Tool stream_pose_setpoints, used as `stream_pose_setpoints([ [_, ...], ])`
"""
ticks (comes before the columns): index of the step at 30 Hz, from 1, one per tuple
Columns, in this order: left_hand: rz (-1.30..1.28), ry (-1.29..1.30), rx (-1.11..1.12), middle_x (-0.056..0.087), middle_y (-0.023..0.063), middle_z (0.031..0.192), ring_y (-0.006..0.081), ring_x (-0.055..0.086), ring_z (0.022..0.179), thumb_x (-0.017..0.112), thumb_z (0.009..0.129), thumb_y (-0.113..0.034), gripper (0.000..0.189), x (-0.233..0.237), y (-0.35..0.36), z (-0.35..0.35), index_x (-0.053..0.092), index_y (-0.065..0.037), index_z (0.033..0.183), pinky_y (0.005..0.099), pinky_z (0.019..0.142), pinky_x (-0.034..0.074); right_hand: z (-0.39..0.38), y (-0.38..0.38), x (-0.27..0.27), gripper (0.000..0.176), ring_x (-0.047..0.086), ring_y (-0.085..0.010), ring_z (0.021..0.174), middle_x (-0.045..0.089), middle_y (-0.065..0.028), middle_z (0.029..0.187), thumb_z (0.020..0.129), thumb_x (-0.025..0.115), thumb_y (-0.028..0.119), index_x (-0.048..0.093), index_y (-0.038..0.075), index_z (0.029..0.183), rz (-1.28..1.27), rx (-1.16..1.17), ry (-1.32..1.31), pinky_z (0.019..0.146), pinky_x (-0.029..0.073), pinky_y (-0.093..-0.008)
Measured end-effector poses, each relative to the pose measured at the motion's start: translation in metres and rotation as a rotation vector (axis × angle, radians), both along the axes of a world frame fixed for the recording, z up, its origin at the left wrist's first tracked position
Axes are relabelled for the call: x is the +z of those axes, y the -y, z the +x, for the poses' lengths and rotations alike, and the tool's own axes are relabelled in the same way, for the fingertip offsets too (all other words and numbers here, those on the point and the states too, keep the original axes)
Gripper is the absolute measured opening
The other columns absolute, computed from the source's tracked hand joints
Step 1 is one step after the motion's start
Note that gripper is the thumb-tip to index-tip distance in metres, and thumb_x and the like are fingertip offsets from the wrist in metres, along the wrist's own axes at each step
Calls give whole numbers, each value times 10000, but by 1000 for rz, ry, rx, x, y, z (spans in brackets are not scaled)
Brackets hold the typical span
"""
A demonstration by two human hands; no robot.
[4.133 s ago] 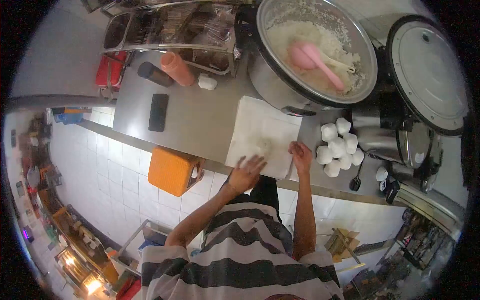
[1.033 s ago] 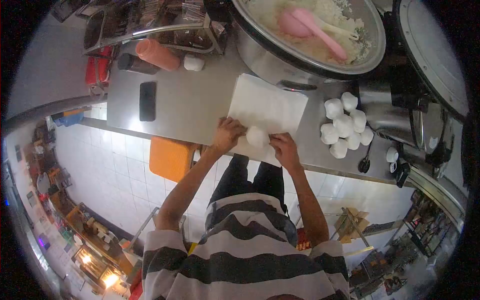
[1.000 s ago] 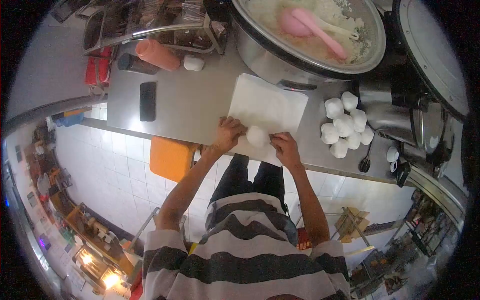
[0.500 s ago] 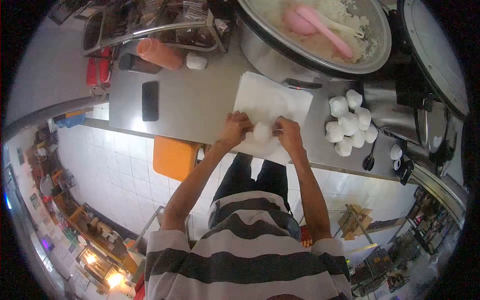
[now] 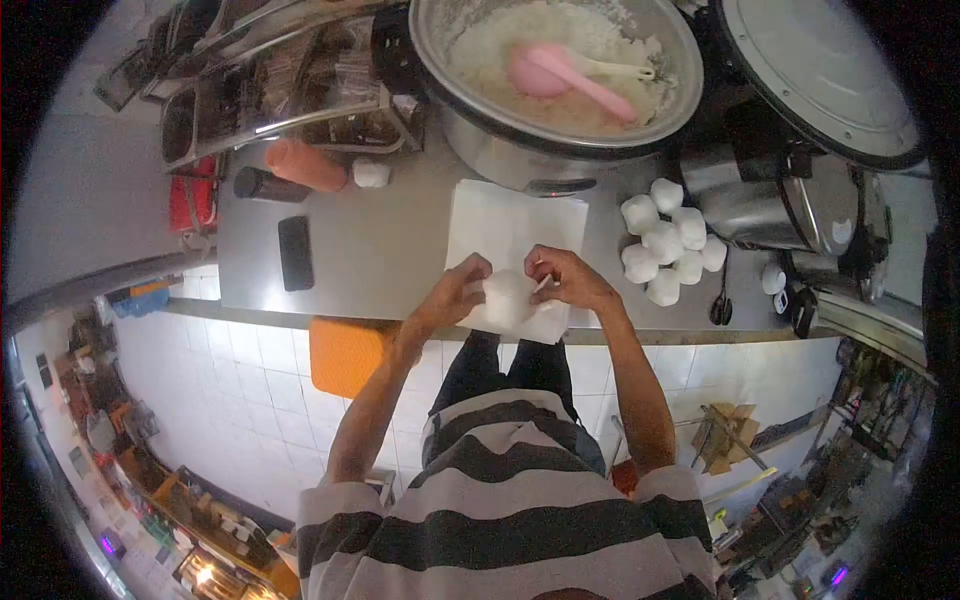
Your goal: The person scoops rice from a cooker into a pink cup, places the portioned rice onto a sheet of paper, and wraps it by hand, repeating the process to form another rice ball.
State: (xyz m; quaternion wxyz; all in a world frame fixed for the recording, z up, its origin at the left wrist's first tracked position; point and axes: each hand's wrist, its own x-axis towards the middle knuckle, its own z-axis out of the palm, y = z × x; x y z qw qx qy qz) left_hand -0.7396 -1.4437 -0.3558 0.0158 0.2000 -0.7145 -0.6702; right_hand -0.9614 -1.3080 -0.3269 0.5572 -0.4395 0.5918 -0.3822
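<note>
Basically, both hands were at one white packet at the near edge of the counter (image 5: 395, 240). The packet (image 5: 508, 299) sat between them, over the near part of the white paper (image 5: 510, 225). The right hand (image 5: 560, 278) pinched a thin white fold at the packet's right side, thumb against fingers. The left hand (image 5: 459, 289) had its fingers bent in close at the left side; couldn't tell whether they gripped or only touched. Contents hidden.

Handling, judged by looks: probably light and soft, likely to dent if squeezed. Wrap seemed thin, so it could tear or slip open if pulled by one corner. Best hold seemed low on both sides, fingers curved under, folds pinned by the thumbs.

To the right, a group of similar white packets (image 5: 662, 242) sat close together, with a dark tool (image 5: 721, 309) nearer the edge; too small to tell its type. Far side: cooker (image 5: 490, 150) holding rice (image 5: 485, 45), pink scoop (image 5: 598, 98) lying in it. Left: phone (image 5: 296, 253) flat on the counter; farther off, pink bottle (image 5: 306, 165) and dark bottle (image 5: 270, 184), with a white lump (image 5: 371, 174) just right of the pink one.
</note>
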Motion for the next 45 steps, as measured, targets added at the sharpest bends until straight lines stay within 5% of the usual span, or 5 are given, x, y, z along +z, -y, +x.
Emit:
stream_pose_setpoints([
  [16, -170, 166, 336, 615, 69, 954, 175, 626, 960, 682, 756, 46, 319, 66, -37, 9, 514, -29, 1016, 309, 852, 491, 57, -40, 32, 447, 599, -130, 975, 648, -41, 1070, 797, 717, 122, 603, 29, 1219, 178, -699, 638, 887, 483, -285],
  [20, -243, 104, 380, 638, 89, 932, 157, 645, 778, 714, 774, 7, 268, 94, -64, -21, 548, -23, 982, 289, 727, 512, 93, -39, 41, 475, 587, -186, 1092, 621, -114, 1199, 904, 661, 258, 538, 5, 1285, -68, -737, -218, 925, 474, -300],
  [36, 1151, 66, 35, 494, 69, 1322, 234, 500, 1206, 698, 828, -423, 736, 59, -157, -121, 354, -147, 1416, 393, 1021, 425, 14, -131, 78, 600, 564, -237, 1120, 580, -115, 1231, 840, 692, 176, 436, 15, 1358, -355, -964, 934, 997, 440, -350],
  [40, 572, 54, 270, 645, 74, 1060, 192, 623, 958, 638, 910, -174, 347, -46, -208, -149, 541, -74, 1228, 318, 870, 498, -76, -179, 8, 831, 528, -219, 1121, 533, -100, 1278, 712, 825, 266, 396, 44, 1388, -1, -1225, -96, 1002, 401, -367],
  [45, -38, -177, 193, 650, 39, 946, 118, 620, 906, 644, 850, -27, 202, 162, -117, -207, 622, -37, 1051, 294, 818, 501, -195, -198, -70, 731, 496, -372, 1158, 496, -254, 1274, 778, 765, 381, 452, -10, 1310, 55, -1169, -980, 1013, 369, -475],
])
